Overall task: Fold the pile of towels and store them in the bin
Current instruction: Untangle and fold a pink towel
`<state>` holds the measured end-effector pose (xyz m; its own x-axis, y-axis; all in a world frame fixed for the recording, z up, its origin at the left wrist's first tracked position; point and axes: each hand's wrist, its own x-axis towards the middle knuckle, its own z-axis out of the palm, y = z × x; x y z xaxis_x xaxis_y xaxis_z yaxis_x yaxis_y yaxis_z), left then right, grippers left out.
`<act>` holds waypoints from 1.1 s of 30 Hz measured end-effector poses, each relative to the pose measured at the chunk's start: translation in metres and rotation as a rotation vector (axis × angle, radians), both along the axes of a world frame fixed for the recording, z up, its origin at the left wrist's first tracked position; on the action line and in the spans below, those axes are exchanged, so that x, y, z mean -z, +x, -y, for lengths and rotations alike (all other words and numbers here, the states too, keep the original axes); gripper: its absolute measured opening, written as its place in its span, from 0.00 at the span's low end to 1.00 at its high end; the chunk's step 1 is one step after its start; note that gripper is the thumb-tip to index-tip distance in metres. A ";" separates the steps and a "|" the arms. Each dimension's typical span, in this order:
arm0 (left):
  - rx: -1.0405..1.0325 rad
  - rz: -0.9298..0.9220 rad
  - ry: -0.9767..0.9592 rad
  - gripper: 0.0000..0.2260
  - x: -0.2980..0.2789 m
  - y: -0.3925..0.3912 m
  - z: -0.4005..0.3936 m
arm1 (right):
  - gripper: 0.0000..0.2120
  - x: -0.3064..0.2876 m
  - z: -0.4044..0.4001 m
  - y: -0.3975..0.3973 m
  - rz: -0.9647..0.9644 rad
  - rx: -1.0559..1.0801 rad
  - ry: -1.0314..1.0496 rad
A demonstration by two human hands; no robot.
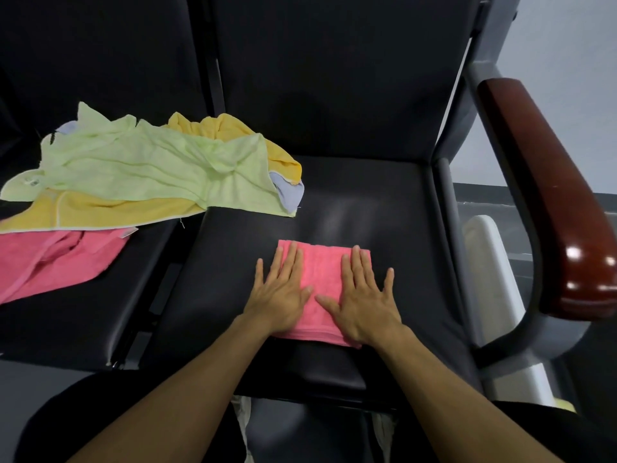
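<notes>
Ok, both hands flat on folded pink towel (322, 289), seat (384, 208). L hand (278, 297) + R hand (365, 304): fingers straight, gripping nothing. Unfolded pile (150, 168) to the left.

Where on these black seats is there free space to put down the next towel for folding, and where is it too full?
Free: the right seat behind the folded pink towel, up to the backrest, and the strip beside the armrest. The left seat's front edge, below the unfolded pink towel, is also bare. Crowded: the left seat, under the green towel and yellow towel.
</notes>
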<state>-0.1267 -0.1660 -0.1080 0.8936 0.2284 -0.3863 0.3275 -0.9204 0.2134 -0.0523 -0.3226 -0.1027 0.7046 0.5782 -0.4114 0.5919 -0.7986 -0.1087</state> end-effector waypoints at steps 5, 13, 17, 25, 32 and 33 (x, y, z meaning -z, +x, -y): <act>0.014 0.090 0.086 0.23 -0.020 0.008 -0.004 | 0.26 -0.029 -0.003 0.011 0.109 -0.011 0.100; -0.057 0.090 0.098 0.24 -0.022 0.011 -0.016 | 0.20 -0.038 -0.003 0.026 0.187 -0.031 0.044; -0.133 0.090 0.092 0.21 -0.025 0.011 -0.019 | 0.12 -0.039 -0.001 0.029 0.201 0.023 0.051; -0.389 0.345 -0.234 0.13 -0.040 0.012 -0.019 | 0.17 -0.052 -0.001 0.030 -0.130 0.272 0.548; -0.366 0.255 -0.601 0.28 -0.044 0.012 -0.025 | 0.21 -0.046 0.000 0.039 -0.329 0.233 0.656; -0.327 0.222 -0.608 0.27 -0.045 0.012 -0.025 | 0.20 -0.045 0.000 0.039 -0.338 0.207 0.607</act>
<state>-0.1149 -0.1411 -0.0630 0.8886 0.2998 -0.3472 0.4551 -0.4800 0.7500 -0.0136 -0.3228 -0.0579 0.7156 0.6423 -0.2745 0.2909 -0.6313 -0.7190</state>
